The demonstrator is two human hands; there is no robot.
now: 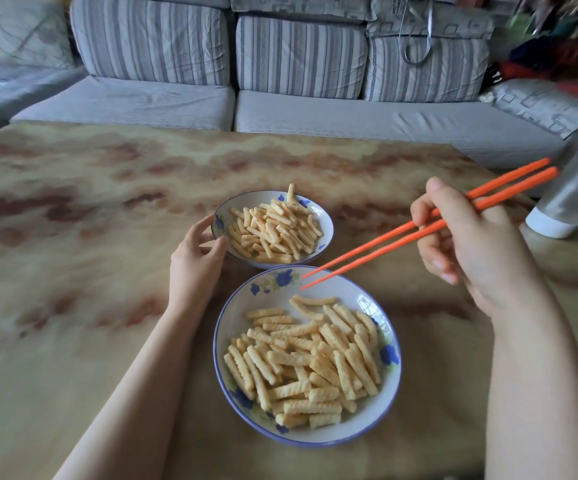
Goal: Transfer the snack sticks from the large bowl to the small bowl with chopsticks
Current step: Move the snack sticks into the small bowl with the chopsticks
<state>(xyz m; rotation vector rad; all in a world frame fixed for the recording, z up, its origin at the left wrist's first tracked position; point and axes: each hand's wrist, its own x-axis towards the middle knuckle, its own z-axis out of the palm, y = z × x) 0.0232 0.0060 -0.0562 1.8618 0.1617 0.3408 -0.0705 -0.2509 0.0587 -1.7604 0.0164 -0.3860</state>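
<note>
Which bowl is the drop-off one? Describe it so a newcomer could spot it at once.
Start at the marbled table in front of the striped grey sofa. Two blue-rimmed floral bowls sit mid-table; the small bowl is the farther one, its left rim held by the left hand. Unlike the large bowl nearer the person, it has one snack stick poking up at its far rim.

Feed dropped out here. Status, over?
Left hand grips small bowl rim. Right hand holds chopsticks, tips empty over far rim of large bowl. Snack sticks in both bowls. Nothing blocking.
</note>
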